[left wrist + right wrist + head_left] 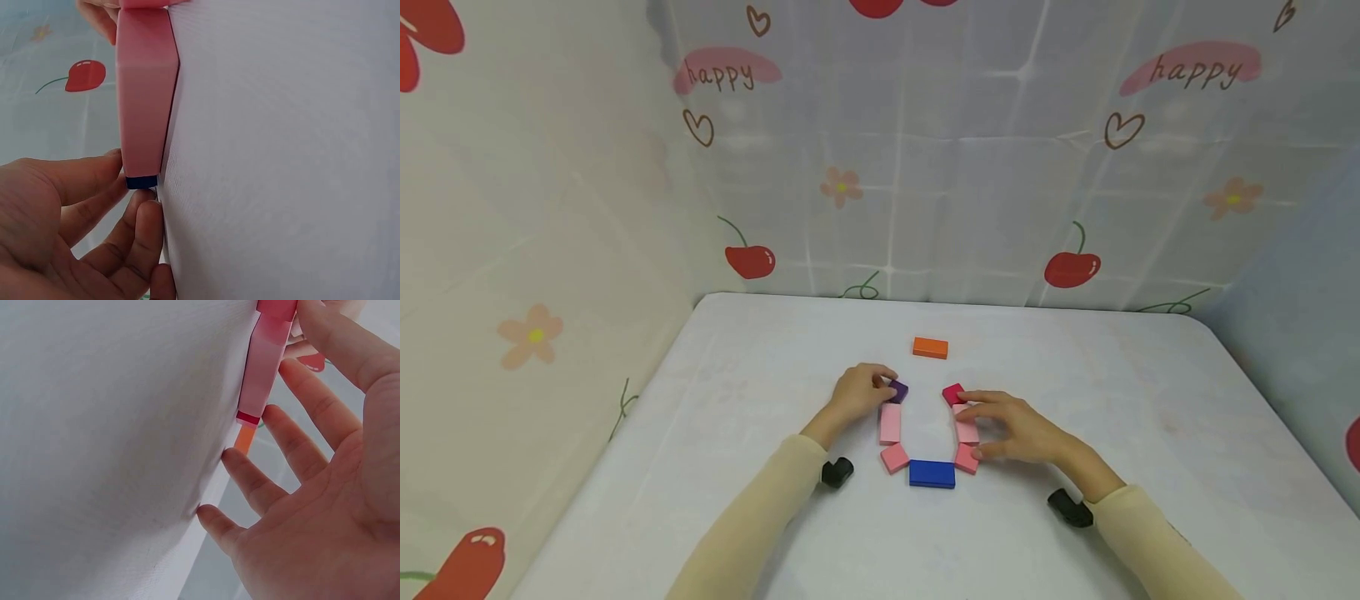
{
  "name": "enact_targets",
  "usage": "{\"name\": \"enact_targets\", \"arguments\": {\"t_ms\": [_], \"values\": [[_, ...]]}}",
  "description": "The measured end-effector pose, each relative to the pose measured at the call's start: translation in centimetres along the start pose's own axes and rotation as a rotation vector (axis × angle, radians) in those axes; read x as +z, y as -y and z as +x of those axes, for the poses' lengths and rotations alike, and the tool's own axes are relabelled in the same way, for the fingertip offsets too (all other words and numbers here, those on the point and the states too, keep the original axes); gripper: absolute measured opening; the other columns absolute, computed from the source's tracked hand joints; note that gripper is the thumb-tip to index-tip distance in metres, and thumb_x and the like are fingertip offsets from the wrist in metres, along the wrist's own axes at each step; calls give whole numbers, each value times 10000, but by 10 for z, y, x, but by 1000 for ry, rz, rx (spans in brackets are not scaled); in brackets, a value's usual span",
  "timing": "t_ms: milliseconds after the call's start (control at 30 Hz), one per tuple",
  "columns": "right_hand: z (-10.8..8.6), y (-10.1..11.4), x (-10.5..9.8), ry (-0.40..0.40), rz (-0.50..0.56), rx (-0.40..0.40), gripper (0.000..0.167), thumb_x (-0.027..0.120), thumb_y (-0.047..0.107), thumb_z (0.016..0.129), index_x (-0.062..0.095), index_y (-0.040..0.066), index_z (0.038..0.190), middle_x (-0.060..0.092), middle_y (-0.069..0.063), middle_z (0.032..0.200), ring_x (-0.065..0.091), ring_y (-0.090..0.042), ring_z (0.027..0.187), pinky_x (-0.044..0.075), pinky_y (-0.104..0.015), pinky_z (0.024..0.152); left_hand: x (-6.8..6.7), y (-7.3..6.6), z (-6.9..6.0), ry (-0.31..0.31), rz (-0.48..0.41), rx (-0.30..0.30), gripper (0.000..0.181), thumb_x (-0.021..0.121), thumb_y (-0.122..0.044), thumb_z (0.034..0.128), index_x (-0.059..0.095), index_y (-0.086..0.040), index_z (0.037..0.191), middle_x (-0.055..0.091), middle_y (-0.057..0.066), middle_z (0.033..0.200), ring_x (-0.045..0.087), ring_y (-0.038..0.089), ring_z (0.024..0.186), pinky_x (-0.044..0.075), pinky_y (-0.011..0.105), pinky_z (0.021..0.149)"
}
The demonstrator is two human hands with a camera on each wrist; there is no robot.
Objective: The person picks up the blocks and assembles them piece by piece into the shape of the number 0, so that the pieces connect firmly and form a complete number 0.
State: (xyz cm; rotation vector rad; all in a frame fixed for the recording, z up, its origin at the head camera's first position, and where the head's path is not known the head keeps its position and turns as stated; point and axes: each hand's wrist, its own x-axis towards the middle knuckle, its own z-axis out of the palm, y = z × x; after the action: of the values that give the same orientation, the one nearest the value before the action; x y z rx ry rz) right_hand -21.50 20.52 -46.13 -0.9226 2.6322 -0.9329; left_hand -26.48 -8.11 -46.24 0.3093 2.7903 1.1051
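My left hand (pixel 853 393) pinches a small purple block (pixel 898 392) at the upper left of a U-shaped outline of blocks. That block looks dark blue (pixel 142 182) in the left wrist view, just beyond a long pink block (pixel 145 119). On the other side, my right hand (pixel 1021 427) spreads its fingers along a small red block (pixel 952 394), a long pink block (pixel 967 430) and a short pink block (pixel 966 458). In the right wrist view its fingers (pixel 306 456) are nearly straight. A blue block (pixel 932 474) forms the base, near a tilted short pink block (pixel 894 458).
An orange block (pixel 931 348) lies apart, beyond the outline's open far end. The white table (pixel 775 350) meets a printed curtain (pixel 940 208) at its back edge. Black wrist devices (pixel 837 473) sit by both sleeves, close to the tabletop.
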Motion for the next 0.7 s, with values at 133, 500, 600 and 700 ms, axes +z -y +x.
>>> {"name": "enact_targets", "arguments": {"t_ms": [133, 500, 600, 700], "values": [[0, 0, 0, 1, -1, 1, 501, 784, 274, 789, 659, 169, 1262, 452, -125, 1484, 367, -394, 1372, 379, -662, 1019, 1, 0, -2, 5, -4, 0, 243, 691, -182, 895, 721, -120, 1128, 659, 51, 861, 536, 164, 771, 404, 261, 681], [0, -1, 1, -1, -8, 1, 504, 783, 287, 789, 658, 177, 1264, 454, -119, 1483, 369, -392, 1373, 376, -666, 1020, 3, 2, -2, 2, 1, 23, 236, 694, -178, 892, 725, -121, 1119, 656, 48, 852, 530, 162, 775, 402, 264, 687], [0, -1, 1, 1, -7, 9, 506, 784, 288, 788, 658, 179, 1265, 450, -117, 1486, 365, -390, 1375, 379, -664, 1019, 3, 2, -2, 0, 4, 25, 235, 695, -176, 891, 727, -120, 1116, 659, 47, 847, 530, 160, 773, 400, 263, 688], [0, -1, 1, 1, -4, 9, 506, 784, 286, 788, 658, 177, 1265, 449, -115, 1488, 363, -390, 1376, 379, -663, 1020, 3, 1, -2, 0, 3, 21, 234, 696, -175, 890, 727, -119, 1115, 660, 48, 847, 532, 161, 775, 401, 264, 689]]}}
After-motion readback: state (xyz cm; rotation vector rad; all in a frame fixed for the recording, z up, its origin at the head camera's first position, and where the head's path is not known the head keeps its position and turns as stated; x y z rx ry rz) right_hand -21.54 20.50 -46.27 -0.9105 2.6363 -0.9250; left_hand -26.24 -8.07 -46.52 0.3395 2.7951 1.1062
